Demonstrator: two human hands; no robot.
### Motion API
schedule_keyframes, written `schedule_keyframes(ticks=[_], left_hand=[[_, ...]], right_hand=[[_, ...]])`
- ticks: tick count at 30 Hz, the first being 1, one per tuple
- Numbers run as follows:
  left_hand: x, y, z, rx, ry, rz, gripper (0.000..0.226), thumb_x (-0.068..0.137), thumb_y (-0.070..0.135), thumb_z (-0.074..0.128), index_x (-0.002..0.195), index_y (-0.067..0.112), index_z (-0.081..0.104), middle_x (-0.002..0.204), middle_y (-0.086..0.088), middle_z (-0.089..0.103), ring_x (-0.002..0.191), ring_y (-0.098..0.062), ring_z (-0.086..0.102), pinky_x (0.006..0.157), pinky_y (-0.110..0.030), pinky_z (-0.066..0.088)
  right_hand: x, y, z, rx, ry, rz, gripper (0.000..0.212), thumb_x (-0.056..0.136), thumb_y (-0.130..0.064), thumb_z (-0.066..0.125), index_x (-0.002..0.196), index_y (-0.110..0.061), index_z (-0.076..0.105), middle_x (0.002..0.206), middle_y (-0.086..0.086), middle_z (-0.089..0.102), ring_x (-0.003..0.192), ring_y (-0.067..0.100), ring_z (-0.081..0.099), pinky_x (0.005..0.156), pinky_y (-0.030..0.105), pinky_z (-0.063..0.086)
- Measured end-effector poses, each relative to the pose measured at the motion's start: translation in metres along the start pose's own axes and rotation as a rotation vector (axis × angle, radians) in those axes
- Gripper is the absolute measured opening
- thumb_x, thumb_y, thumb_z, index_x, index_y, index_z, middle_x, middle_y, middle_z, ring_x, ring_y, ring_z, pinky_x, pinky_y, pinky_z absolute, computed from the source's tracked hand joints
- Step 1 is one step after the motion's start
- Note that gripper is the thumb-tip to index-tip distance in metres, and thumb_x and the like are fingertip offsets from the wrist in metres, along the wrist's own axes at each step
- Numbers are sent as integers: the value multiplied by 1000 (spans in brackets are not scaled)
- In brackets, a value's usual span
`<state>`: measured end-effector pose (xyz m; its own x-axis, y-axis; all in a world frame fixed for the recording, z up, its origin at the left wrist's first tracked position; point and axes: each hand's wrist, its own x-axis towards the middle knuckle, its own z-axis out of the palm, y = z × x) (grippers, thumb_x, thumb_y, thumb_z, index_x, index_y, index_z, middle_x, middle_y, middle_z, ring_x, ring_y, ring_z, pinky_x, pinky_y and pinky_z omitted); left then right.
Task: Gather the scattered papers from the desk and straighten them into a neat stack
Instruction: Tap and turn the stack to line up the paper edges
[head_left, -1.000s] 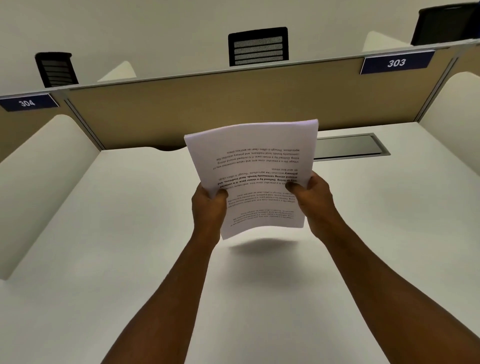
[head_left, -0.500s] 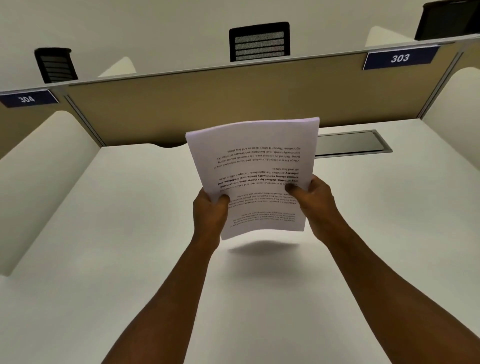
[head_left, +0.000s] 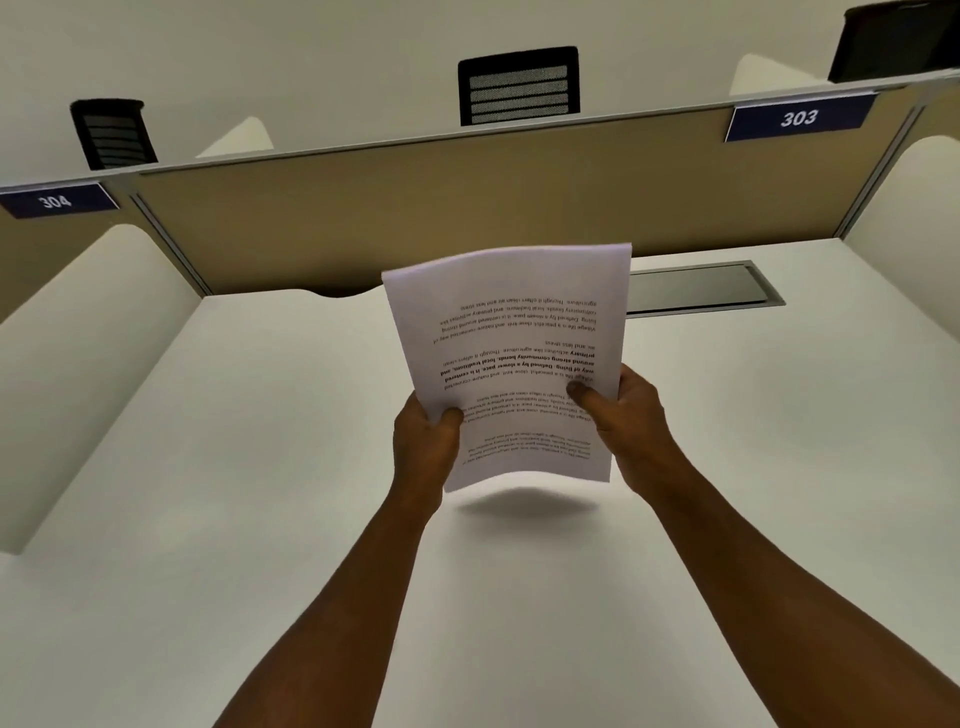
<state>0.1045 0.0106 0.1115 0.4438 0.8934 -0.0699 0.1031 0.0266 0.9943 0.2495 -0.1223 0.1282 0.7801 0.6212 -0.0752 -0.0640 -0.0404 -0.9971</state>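
A stack of white printed papers (head_left: 511, 332) is held upright above the white desk (head_left: 260, 467), its text upside down to me. My left hand (head_left: 423, 441) grips the stack's lower left edge, thumb on the front sheet. My right hand (head_left: 631, 415) grips the lower right edge, thumb also on the front. The bottom edge of the papers hangs a little above the desk and casts a shadow there. No loose sheets lie on the desk surface that I see.
A tan partition (head_left: 467, 208) closes the desk's far side, with white curved dividers at left (head_left: 78, 364) and right (head_left: 909, 218). A grey cable hatch (head_left: 701, 288) sits behind the papers. Labels 304 (head_left: 54, 201) and 303 (head_left: 800, 118) mark the partition. Black chair backs (head_left: 519, 85) rise beyond.
The papers and both hands have stayed almost in place; the stack's top edge looks slightly more curved and the view has shifted a little.
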Motion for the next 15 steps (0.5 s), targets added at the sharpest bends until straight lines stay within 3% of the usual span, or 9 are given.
schedule_keyframes(ticks=[6,10,15], left_hand=[[1,9,0,-40,2,31,29,73,18,58,98,33,62,103,2,70,96,-21,66,77,-35,56],[-5,-15,2,21,-1,-30,28,86,7,64,107,25,61,101,6,68,99,-21,65,71,-25,53],[-10,-26,1,15,18,-31,26,91,2,58,108,21,62,100,4,69,97,-18,64,70,-22,51]], right_hand=[[6,-8,-3,-10,31,-29,27,89,-7,63,101,-30,64,102,-5,69,96,25,64,82,40,54],[1,16,0,-71,-8,54,26,89,-8,62,105,-29,63,104,-3,69,100,26,65,87,46,56],[-1,25,-1,-81,-3,78,27,90,-6,60,113,-21,61,105,-2,66,104,28,62,82,36,53]])
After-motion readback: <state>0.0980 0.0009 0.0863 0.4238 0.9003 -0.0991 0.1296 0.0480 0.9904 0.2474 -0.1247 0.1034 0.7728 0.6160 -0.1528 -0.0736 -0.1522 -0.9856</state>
